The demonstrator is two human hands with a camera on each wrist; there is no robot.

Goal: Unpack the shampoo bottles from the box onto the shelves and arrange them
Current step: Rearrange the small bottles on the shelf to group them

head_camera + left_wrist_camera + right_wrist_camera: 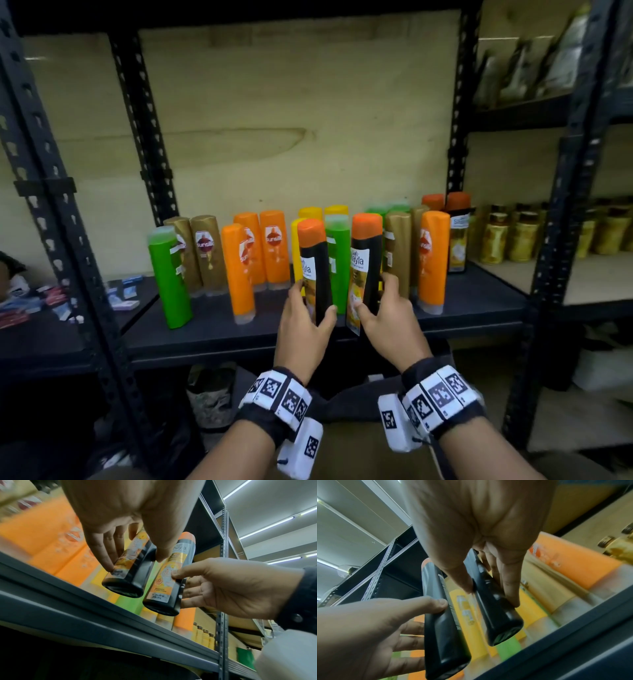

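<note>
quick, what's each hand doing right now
Left hand: grips a black bottle with orange cap.
Right hand: grips a second black, orange-capped bottle.

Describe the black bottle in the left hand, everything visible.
The black bottle is slim, glossy plastic by its look, with an orange cap on top and a white and yellow label. The left hand grips its lower part, thumb on one side, fingers on the label. It is upright, slightly tilted, its base clear of the shelf, beside the right hand's twin bottle.

"safi" on black bottle (365, 270), "sunsilk" on orange bottle (275, 247)
</note>
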